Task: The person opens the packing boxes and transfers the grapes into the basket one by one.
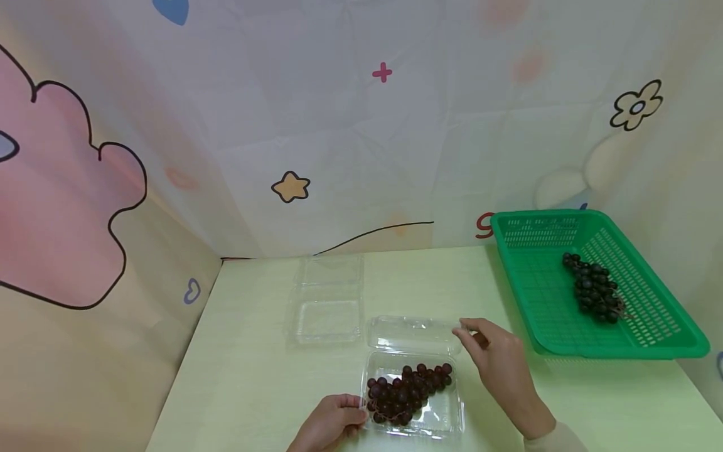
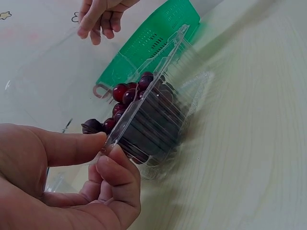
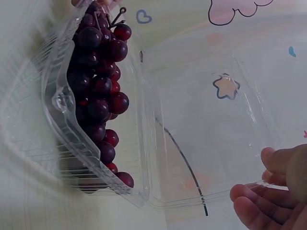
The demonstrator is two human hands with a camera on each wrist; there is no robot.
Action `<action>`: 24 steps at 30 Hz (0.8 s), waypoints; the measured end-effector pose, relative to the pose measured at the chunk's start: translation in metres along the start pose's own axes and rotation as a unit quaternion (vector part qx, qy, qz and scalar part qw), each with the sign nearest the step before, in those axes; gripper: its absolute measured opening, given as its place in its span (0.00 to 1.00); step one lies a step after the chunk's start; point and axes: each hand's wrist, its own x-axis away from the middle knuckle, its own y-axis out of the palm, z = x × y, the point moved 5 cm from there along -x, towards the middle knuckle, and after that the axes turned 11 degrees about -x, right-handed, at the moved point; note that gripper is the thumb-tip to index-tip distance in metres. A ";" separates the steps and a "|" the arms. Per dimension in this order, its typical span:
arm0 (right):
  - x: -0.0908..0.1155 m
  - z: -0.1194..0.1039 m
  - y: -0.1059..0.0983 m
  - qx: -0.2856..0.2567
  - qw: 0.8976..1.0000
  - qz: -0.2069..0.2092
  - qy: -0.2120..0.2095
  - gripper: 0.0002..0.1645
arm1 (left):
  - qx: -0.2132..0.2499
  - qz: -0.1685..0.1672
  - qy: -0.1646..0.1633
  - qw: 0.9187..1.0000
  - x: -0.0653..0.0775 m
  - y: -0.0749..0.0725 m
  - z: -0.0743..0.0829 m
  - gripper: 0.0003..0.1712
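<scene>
A clear plastic clamshell box (image 1: 446, 414) stands near the table's front with its lid (image 1: 415, 333) raised at the back. Inside lies a bunch of dark red grapes (image 1: 403, 395), also seen through the ribbed side in the left wrist view. My left hand (image 1: 333, 419) pinches the box's left rim between thumb and fingers (image 2: 120, 175). At the lid's right edge, my right hand (image 1: 499, 361) pinches the thin plastic between thumb and fingertips, as the right wrist view shows.
A second clear clamshell box (image 1: 329, 320) sits open further back on the left. To the right, a green plastic basket (image 1: 525, 301) holds another bunch of dark grapes (image 1: 595, 289). A patterned cloth (image 1: 350, 125) hangs behind the pale table (image 1: 243, 376).
</scene>
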 end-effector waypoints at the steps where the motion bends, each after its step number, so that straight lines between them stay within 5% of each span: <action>1: -0.001 0.002 0.001 -0.001 1.000 0.000 0.006 0.10 | -0.001 0.001 -0.001 1.000 0.000 0.000 0.000 0.02; 13: -0.005 0.019 0.012 -0.044 0.995 -0.024 0.086 0.08 | 0.003 0.000 -0.015 1.000 -0.001 0.000 0.000 0.02; 24: 0.007 0.045 0.027 -0.066 0.973 -0.089 0.202 0.10 | 0.014 0.005 -0.017 1.000 -0.001 0.001 0.000 0.02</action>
